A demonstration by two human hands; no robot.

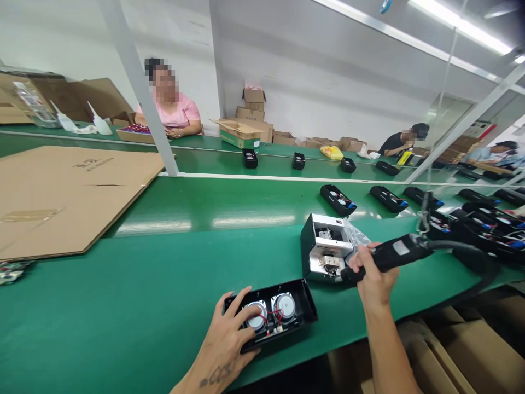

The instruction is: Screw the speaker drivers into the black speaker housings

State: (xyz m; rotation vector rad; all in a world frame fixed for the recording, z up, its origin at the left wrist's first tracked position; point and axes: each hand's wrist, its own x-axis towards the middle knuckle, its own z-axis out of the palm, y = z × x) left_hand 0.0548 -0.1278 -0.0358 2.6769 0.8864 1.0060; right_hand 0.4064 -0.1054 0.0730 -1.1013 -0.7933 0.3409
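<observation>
A black speaker housing (309,306) lies open side up on the green bench, two round silver speakers with red wires inside. My left hand (235,328) is closed on its left end, with fingers reaching in over the left speaker. My right hand (375,273) grips a black electric screwdriver (400,253), whose cable trails off to the right. The screwdriver's front end meets the lower front of a silver and black screw feeder (311,249). Exactly where the bit touches is too small to tell.
A flat cardboard sheet (74,202) covers the bench at left. Beyond the feeder, several black housings (338,200) lie along a green belt, with more piled at right. Cardboard boxes (463,350) stand below the bench edge. Several people (184,112) sit across the line.
</observation>
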